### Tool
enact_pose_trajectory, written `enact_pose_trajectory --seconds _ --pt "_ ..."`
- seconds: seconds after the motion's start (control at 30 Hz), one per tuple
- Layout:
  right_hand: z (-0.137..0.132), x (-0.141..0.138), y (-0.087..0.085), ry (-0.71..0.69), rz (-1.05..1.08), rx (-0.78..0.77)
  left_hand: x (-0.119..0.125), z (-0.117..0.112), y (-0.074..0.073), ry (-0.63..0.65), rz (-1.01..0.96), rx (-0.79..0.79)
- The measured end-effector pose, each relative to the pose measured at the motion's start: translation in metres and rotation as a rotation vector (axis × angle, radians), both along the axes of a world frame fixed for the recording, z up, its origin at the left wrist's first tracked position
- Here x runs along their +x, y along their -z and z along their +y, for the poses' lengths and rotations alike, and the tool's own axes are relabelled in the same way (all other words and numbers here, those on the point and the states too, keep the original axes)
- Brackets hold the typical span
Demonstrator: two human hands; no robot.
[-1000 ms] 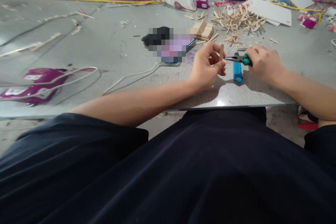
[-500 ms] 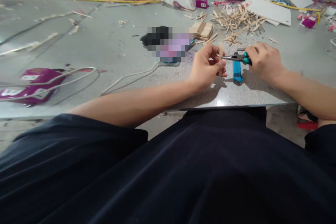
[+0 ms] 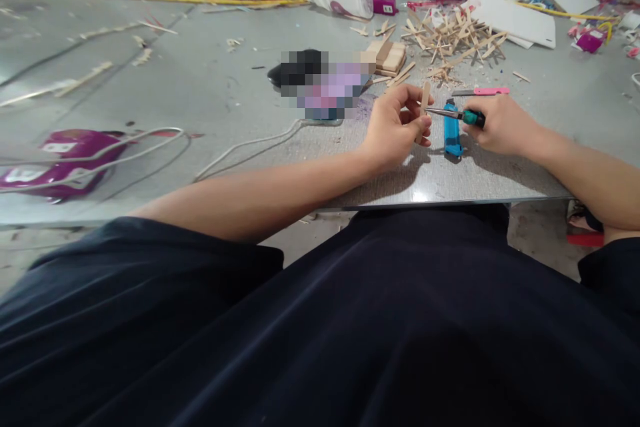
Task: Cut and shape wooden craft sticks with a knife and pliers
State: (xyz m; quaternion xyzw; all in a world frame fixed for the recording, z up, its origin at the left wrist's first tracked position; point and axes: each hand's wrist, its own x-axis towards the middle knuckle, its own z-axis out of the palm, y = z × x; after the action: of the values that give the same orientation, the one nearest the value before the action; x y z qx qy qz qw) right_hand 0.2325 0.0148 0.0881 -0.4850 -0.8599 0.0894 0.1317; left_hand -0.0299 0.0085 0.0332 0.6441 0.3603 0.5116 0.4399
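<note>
My left hand (image 3: pixel 395 125) pinches a flat wooden craft stick (image 3: pixel 426 97) between thumb and fingers, holding it roughly upright above the table's front part. My right hand (image 3: pixel 500 123) is closed around the green and black handles of needle-nose pliers (image 3: pixel 453 113). The pliers' narrow metal jaws point left, and their tip meets the stick just above my left thumb. Beneath the pliers lies a blue tool or holder (image 3: pixel 453 137), its exact kind unclear. A pink-handled craft knife (image 3: pixel 490 91) rests just beyond my right hand.
Behind my hands lie a heap of wooden sticks and scraps (image 3: pixel 455 40) and a stack of sticks (image 3: pixel 390 57). A clear plastic bottle (image 3: pixel 345 0) lies farther back. Purple glue-gun-like devices (image 3: pixel 85 157) with a white cord are at left. The table edge (image 3: pixel 450 203) runs before me.
My right hand has turned and lowered slightly, so the pliers' handles sit closer together and the pink-handled knife shows behind it. The stick now leans a little to the right.
</note>
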Motion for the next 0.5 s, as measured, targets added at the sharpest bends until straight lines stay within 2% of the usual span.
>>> enact_pose_trajectory --seconds 0.17,0.5 --pt "-0.0009 -0.0015 -0.0033 -0.01 0.055 -0.082 0.001 -0.0013 0.0006 -0.013 0.014 0.018" --pt "0.0003 -0.0018 -0.0079 -0.031 0.088 -0.223 0.0031 -0.0005 0.0046 0.045 -0.05 -0.01"
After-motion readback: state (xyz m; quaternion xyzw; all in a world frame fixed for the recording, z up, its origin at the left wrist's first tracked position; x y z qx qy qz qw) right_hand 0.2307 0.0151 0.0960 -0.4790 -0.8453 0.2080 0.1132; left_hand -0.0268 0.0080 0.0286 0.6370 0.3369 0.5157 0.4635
